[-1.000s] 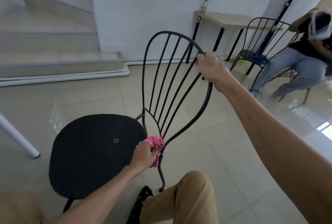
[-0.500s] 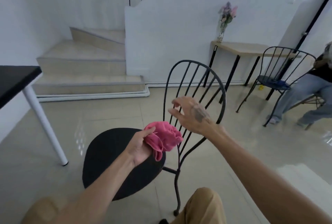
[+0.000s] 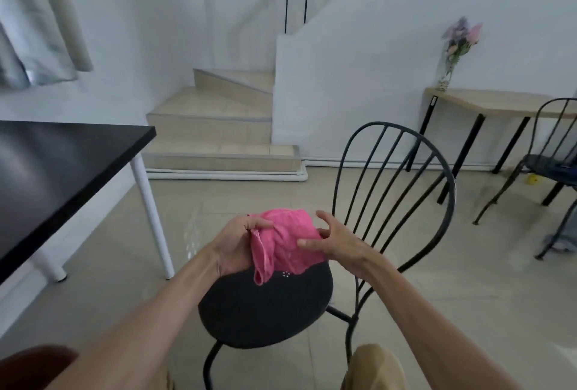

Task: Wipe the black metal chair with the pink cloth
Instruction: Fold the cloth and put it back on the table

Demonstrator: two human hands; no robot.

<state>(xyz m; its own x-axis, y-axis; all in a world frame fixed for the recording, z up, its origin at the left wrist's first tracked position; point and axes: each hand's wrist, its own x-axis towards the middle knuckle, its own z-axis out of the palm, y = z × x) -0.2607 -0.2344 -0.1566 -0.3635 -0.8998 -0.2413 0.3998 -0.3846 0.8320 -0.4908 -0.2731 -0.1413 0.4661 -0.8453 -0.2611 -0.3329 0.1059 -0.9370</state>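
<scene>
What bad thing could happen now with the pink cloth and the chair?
1. The pink cloth is bunched up between the left hand and the right hand, with one end dangling. It might slip out and drop.
2. Neither hand holds the black chair. A hard first wipe might make it slide on the shiny floor tiles.
</scene>
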